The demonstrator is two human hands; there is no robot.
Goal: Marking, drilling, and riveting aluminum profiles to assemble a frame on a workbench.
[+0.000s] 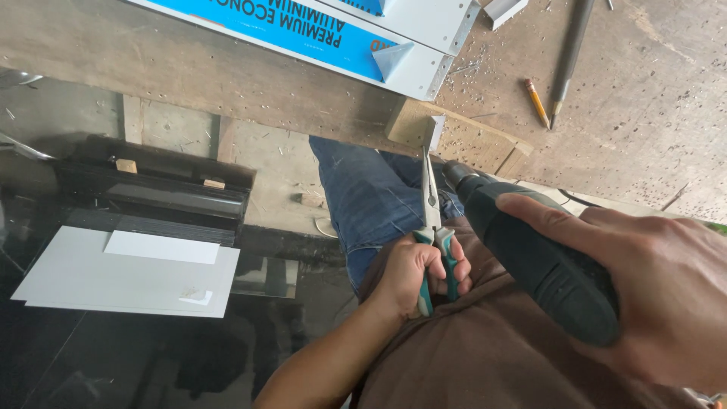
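A small grey metal angle piece (434, 130) stands at the near edge of the wooden desk (227, 76), on a lighter block of wood (469, 140), and the closed tips of long-nose pliers (432, 220) pinch its lower edge. The left hand (416, 276) is wrapped tight around the pliers' teal and grey handles, fingers curled, squeezing them together. Just to the right, a dark power drill (530, 250) points toward the same piece, its nose close beside the pliers' shaft. The right hand (651, 288) is closed around the drill body, forefinger stretched along the top. Below the hands show blue jeans (363, 197) and a brown shirt (485, 348). Farther back on the desk lie a white aluminium profile with a blue label (318, 30), a pencil (537, 102) and a grey metal file (569, 49), amid metal shavings. On the floor to the left rest white sheets (129, 276) and stacked dark profiles (151, 193)
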